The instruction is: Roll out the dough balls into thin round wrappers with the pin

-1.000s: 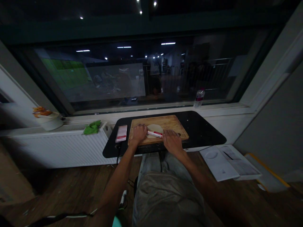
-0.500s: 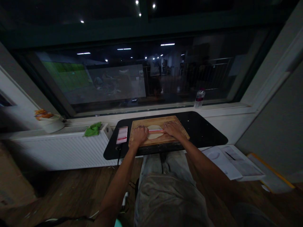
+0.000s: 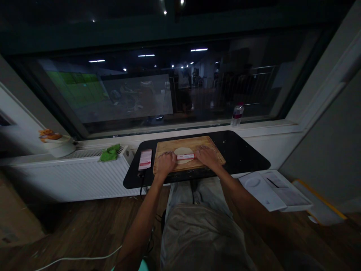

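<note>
A wooden board [image 3: 205,143] lies on a small black table [image 3: 245,154]. On the board is a flat round of pale dough [image 3: 182,151]. A red-and-white cylinder [image 3: 185,156] lies across the dough's near edge. My left hand [image 3: 166,163] presses on the cylinder's left end with the fingers curled over it. My right hand [image 3: 207,156] rests flat on its right end, fingers stretched forward.
A red-and-white packet [image 3: 145,159] lies on the table left of the board. A green cloth [image 3: 110,152] and a white bowl [image 3: 58,145] sit on the radiator shelf at left. A plastic bottle [image 3: 237,114] stands on the sill. Papers [image 3: 270,188] lie on the floor at right.
The cylinder rolled away from me over the dough, then back toward the dough's near edge. Both hands moved with it.
</note>
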A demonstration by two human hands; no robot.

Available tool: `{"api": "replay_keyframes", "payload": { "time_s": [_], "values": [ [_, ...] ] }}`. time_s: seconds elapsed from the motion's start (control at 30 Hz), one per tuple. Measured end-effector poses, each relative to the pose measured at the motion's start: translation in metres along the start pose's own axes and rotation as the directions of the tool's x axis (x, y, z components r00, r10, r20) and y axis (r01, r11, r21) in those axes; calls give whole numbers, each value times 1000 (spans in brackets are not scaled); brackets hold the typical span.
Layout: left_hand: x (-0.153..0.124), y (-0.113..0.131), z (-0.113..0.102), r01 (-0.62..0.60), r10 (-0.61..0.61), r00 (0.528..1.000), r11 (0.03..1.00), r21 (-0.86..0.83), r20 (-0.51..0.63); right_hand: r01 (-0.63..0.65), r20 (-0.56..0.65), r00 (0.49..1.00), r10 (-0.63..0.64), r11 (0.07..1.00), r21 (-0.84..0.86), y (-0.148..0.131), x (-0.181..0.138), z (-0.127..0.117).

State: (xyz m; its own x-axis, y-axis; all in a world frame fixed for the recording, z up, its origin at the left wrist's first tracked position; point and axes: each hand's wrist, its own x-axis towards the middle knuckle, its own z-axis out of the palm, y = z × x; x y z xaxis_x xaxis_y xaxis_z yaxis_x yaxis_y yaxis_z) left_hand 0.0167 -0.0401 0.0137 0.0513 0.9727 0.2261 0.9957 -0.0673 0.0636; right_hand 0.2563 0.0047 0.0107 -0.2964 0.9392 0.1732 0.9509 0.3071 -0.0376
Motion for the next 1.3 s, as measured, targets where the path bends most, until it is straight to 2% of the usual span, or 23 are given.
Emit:
{"api": "replay_keyframes", "payload": {
  "time_s": [0.13, 0.43, 0.67, 0.9, 1.07, 1.2, 1.3],
  "values": [
    [-4, 0, 3, 29, -30, 999, 999, -40, -29, -81, -30, 996, 81, 997, -12, -5, -8, -3],
    [-19, -5, 22, -34, 18, 987, 994, -101, -160, -35, -36, 999, 34, 999, -25, -10, -27, -9],
    [-30, -3, 28, -30, 5, 983, 990, -135, -183, -54, -51, 997, 54, 999, 8, -9, -35, -6],
    [-38, -3, 36, -29, 0, 979, 990, -140, -203, -42, -116, 992, 44, 999, 18, -9, -42, 1],
    [-35, -3, 40, -38, 8, 978, 990, -139, -209, -70, -93, 993, 70, 998, 7, -6, -38, 4],
    [-23, -4, 39, -40, 20, 986, 992, -117, -165, -15, -79, 997, 15, 1000, 5, -2, -24, 5],
    [-13, -4, 36, -17, -6, 982, 993, -119, -188, 6, -115, 993, -8, 1000, -19, 0, -10, 8]
  ]
}}
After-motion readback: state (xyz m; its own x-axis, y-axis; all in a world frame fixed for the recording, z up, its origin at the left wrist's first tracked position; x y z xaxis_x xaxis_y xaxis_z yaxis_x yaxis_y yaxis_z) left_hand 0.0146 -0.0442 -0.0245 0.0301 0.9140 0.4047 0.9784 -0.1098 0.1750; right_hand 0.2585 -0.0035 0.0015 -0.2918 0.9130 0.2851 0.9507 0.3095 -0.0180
